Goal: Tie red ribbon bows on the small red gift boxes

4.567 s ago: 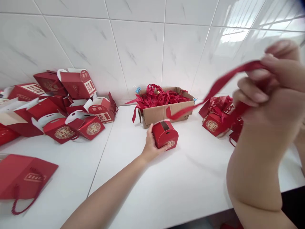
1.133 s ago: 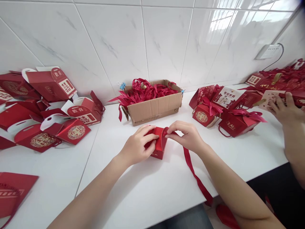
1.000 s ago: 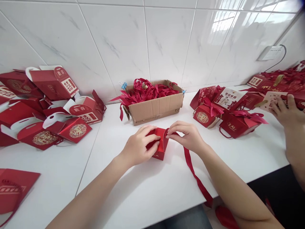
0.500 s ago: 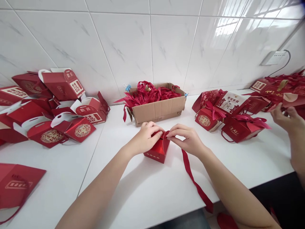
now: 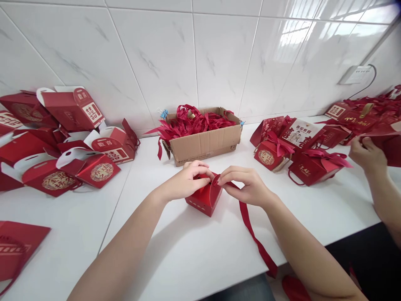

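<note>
At the lower left edge of the frame lies a red paper bag with a cord handle, well apart from your hands. Above it, at the middle left, red boxes with white insides and gold prints sit in a heap against the tiled wall.

Your left hand comes in from the bottom left to the middle of the frame. Its fingers bend over the top of a small red box, touching it from the left; I cannot tell whether they pinch anything, since the tips are partly hidden. The box stands on the white table between your two hands, mostly below your left fingers. Just behind it, at the centre, is a cardboard carton heaped with red ribbons, a blue clip at its left corner.

Your right hand is on the other side of the box, thumb and forefinger together on a dark red ribbon, right at the rounded end flap. The ribbon's loose length runs below your wrist toward the lower right, over the table edge.

Farther right are red boxes with bows, then, at the right edge, another person's hand holding a red piece. Above that hand, a white socket strip shows on the wall.
</note>
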Action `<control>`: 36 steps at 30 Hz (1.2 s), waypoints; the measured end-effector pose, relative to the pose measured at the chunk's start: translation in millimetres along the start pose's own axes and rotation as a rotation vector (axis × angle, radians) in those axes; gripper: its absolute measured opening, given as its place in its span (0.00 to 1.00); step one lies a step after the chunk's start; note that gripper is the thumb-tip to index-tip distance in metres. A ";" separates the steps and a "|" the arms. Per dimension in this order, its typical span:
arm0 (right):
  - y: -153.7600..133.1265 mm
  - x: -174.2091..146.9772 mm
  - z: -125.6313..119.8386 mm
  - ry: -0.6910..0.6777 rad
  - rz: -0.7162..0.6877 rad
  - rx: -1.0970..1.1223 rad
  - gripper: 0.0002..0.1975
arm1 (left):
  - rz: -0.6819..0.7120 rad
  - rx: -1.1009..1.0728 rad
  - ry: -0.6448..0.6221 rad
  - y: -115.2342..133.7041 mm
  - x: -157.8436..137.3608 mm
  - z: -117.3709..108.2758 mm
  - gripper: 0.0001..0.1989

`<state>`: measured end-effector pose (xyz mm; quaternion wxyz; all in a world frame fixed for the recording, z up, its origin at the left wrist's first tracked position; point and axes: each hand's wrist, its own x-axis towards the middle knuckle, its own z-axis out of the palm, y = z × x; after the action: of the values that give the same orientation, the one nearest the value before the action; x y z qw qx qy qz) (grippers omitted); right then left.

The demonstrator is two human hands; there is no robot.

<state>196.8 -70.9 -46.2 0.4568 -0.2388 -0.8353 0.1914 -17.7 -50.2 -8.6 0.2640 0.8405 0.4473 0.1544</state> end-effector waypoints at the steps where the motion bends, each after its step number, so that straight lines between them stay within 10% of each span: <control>1: -0.9 -0.2 -0.8 -0.002 0.004 -0.002 0.09 | -0.009 -0.006 -0.010 -1.0 -0.1 -0.3 0.11; 23: -5.4 -0.4 14.8 0.020 0.123 0.015 0.17 | -0.082 -0.264 0.022 10.1 -3.0 -0.6 0.10; 36: -8.4 7.2 15.4 0.061 0.315 0.050 0.10 | -0.069 -1.204 0.471 6.8 -18.3 -60.4 0.03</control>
<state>178.4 -75.2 -44.7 0.4520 -0.3608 -0.7683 0.2742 -53.2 -50.1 44.0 0.5887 0.4742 0.3552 0.5499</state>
